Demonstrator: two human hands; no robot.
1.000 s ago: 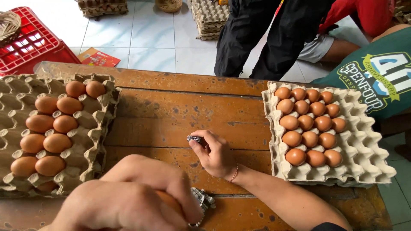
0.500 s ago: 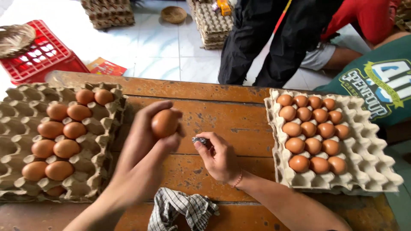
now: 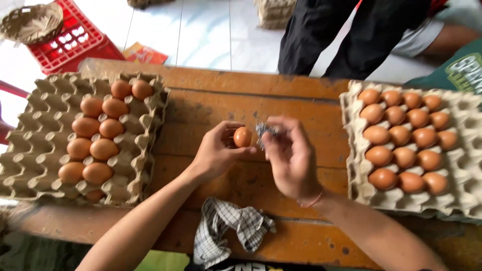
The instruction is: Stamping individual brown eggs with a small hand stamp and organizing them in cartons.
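Right now the left hand holds one brown egg up w/ its fingertips, over the middle of the wooden table. Fingers are curled round the egg, not tight. The right hand is mostly closed & pinches a small grey scrubby pad right against the egg's side.

Looks like the rubbing-clean step, one egg at a time, I think. Next move needs a soft touch: turn the egg a bit, rub lightly, don't squeeze or the shell may crack.

Left egg tray has some eggs & lots of free cups. Right egg tray has more eggs. A checked cloth lies at the table's near edge, just below the hands. Someone in dark trousers stands behind the table.
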